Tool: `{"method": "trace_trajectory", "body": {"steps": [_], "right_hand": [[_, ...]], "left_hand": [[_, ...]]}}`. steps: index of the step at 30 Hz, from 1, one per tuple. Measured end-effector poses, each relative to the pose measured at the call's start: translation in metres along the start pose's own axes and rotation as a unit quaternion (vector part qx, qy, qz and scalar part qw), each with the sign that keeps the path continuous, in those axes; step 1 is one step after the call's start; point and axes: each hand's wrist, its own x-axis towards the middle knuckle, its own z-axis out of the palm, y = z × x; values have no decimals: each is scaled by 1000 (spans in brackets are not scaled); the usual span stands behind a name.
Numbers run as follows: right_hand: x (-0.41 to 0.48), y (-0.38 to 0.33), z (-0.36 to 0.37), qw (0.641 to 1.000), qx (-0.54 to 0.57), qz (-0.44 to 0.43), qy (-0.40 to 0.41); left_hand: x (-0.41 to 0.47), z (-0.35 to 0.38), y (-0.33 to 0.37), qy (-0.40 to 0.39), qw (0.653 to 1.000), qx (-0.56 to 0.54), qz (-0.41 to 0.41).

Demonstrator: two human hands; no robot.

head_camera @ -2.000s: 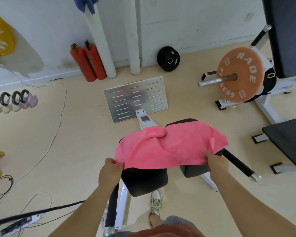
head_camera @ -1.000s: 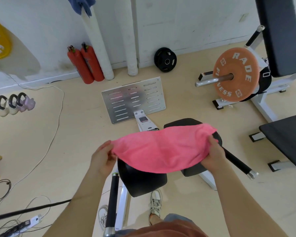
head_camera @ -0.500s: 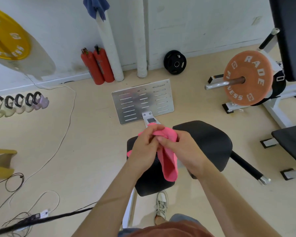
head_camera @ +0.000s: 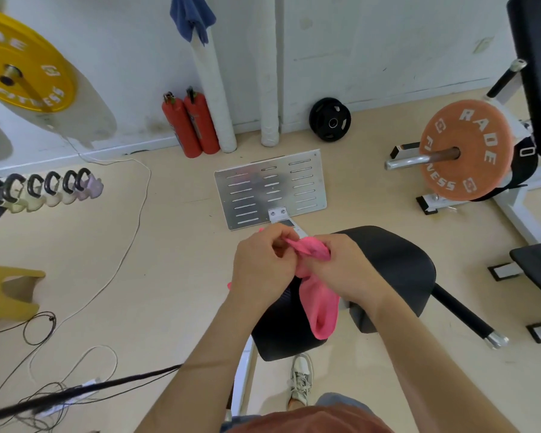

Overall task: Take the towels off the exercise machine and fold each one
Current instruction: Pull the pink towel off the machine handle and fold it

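A pink towel hangs doubled over between my two hands, its folded loop dangling above the black pads of the exercise machine. My left hand pinches the top corners from the left. My right hand grips the same top edge from the right, and the two hands touch. A blue towel is draped over the top of a white padded post at the back wall.
A slotted metal footplate lies on the floor ahead. Two red fire extinguishers and a black weight plate stand by the wall. An orange plate on a rack sits right, cables lower left.
The towel was spread wide between my hands over the pads. I brought both hands together, so the towel now hangs folded in half from the joined corners.
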Motion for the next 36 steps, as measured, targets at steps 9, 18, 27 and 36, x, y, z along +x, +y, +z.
{"method": "trace_trajectory", "body": {"steps": [9, 18, 27, 36], "right_hand": [[-1, -1, -22, 985, 137, 105, -20], [-3, 8, -19, 943, 313, 105, -38], [-3, 11, -29, 975, 215, 48, -1], [-12, -20, -26, 971, 238, -22, 13]], "left_hand": [[9, -9, -14, 13, 988, 31, 153], [6, -22, 5, -118, 957, -263, -17], [3, -52, 22, -292, 917, -273, -5], [2, -33, 28, -103, 977, -187, 19]]}}
